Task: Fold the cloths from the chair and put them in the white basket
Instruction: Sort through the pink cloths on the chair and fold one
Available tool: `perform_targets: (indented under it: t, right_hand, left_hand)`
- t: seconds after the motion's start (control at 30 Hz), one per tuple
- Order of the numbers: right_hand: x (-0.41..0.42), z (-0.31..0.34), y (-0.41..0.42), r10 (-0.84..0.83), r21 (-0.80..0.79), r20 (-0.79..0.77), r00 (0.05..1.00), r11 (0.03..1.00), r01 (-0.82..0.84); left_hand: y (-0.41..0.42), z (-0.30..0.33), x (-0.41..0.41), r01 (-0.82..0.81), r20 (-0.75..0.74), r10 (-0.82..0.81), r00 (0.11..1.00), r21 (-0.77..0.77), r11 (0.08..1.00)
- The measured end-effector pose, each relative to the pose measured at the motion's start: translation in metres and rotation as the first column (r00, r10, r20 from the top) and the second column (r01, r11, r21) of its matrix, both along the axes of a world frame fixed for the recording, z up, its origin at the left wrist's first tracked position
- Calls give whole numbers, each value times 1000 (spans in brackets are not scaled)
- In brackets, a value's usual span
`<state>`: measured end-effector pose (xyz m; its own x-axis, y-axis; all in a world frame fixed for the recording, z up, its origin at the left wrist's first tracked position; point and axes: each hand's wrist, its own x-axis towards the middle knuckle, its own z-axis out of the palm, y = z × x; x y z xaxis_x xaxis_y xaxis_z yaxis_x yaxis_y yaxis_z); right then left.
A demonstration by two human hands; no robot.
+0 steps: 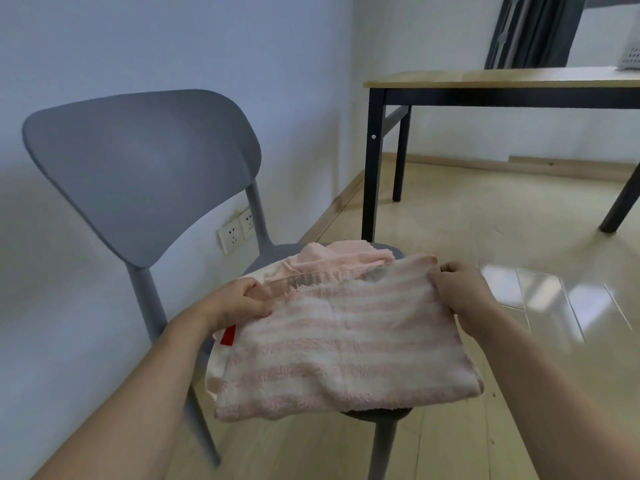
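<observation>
no text can be read — the red tag [228, 335] on the striped cloth [343, 344] looks blank.

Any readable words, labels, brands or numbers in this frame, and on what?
None can be read.
Red tag on the striped towel, beside the left hand: no print visible.
Wall sockets: no lettering visible.
White basket on the table: only holes, no text.
</observation>
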<state>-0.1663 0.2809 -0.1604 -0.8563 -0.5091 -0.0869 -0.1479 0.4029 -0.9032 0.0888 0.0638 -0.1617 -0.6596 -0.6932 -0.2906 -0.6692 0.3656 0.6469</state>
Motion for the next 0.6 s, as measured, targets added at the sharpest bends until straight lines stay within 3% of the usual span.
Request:
perform_targets:
  t: [0.1, 0.23, 0.37, 0.5, 0.6]
  right_hand:
    - [6, 9, 1, -8, -46, -12, 1000, 999, 8]
    - [12, 25, 4, 3, -108, -80, 997, 994, -11]
    - [20, 40, 12, -10, -153, -140, 990, 988, -11]
    - [31, 57, 25, 1, -225, -232, 973, 973, -55]
    - [45, 76, 33, 42, -224, -343, 938, 966, -126]
  left_hand:
    - [1, 6, 4, -16, -27, 16, 999, -2, 1000]
    - [9, 35, 5, -3, -181, 6, 983, 17, 1000]
    - [25, 72, 1, 34, -397, 3, 918, 88, 996]
    - [49, 106, 2, 210, -605, -28, 796, 233, 949]
    - [68, 124, 2, 256, -638, -62, 767, 217, 942]
